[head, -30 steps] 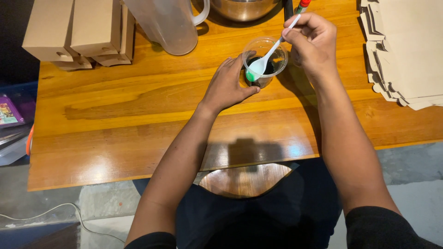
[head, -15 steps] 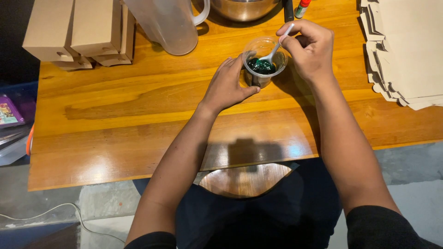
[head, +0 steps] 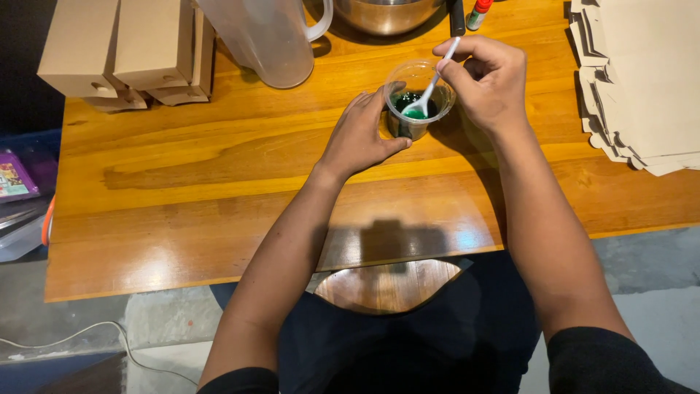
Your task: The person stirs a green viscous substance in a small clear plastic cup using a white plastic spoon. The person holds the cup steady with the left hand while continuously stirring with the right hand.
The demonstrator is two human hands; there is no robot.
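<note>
On the orange wooden tabletop (head: 219,182), the small clear plastic cup of green liquid (head: 417,102) was steadied by the left hand (head: 361,138), while the white plastic spoon (head: 432,84), lifted out a second earlier, was again dipped in it, pinched by the right hand (head: 488,80).

Glossy wooden table (head: 219,190) (varnished), clear plastic cup (head: 417,76).

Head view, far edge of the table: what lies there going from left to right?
Folded cardboard boxes → clear plastic jug → metal bowl → small bottle with red cap → stack of flat cardboard sheets.
</note>
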